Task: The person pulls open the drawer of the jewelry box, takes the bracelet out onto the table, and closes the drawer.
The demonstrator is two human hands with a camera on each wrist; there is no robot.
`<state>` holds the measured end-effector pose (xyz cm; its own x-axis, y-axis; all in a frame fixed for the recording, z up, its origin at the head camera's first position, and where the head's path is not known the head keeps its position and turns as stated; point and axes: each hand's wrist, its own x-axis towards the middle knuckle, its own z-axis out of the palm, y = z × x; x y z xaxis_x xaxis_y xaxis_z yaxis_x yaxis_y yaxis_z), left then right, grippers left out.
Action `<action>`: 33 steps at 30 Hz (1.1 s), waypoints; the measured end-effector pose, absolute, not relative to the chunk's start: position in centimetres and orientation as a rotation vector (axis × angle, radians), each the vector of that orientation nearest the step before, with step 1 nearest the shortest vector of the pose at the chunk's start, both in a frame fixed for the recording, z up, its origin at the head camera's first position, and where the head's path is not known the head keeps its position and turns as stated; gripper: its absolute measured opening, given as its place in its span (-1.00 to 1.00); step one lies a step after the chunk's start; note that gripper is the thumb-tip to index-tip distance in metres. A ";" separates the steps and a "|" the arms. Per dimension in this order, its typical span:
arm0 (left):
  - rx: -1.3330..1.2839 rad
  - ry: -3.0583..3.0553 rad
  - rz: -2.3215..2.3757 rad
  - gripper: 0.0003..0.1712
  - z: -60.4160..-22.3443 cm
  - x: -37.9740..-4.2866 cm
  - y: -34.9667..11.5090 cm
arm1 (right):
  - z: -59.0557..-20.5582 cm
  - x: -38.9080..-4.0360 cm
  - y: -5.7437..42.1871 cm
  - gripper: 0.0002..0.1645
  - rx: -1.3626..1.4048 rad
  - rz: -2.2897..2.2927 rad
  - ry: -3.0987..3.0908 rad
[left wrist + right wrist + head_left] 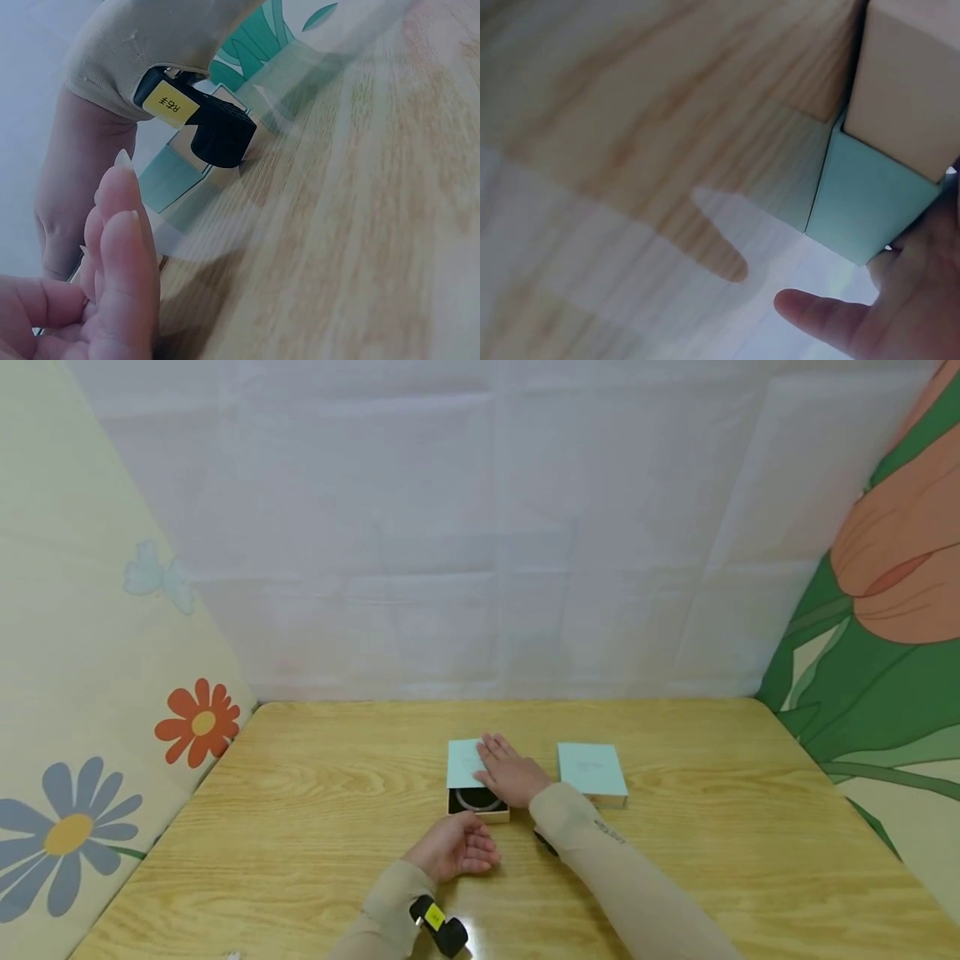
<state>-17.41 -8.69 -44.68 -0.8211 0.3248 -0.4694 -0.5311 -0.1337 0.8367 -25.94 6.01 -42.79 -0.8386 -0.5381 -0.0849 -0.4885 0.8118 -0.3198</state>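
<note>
A small box with a pale teal lid (463,764) sits on the table, its front part uncovered. Inside the cream tray (491,817), a thin silvery bangle (463,804) lies on black lining. My right hand (513,777) rests over the right side of the lid with straight fingers; in the right wrist view its thumb stands out beside the box's teal side (874,199). Just in front of the tray is my left hand (459,849), palm turned inward, fingers loosely bent around nothing, fingers also showing in the left wrist view.
A second teal-topped box (591,770), closed, stands right of my right hand. Black wrist cameras (442,927) are strapped under both sleeves. The wooden table (337,760) ends at a white cloth backdrop (465,568), with flower-printed cloth at both sides.
</note>
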 end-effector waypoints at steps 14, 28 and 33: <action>-0.232 1.588 1.987 -0.70 -44.9 -17.3 -8.7 | -43.0 -25.9 6.0 -0.29 -0.778 -0.422 2.834; -0.248 1.586 1.994 -0.71 -44.8 -17.1 -8.8 | -42.6 -25.6 5.9 -0.29 -0.781 -0.437 2.816; -0.251 1.581 1.992 -0.70 -44.9 -17.1 -8.7 | -42.5 -25.6 6.0 -0.29 -0.776 -0.437 2.821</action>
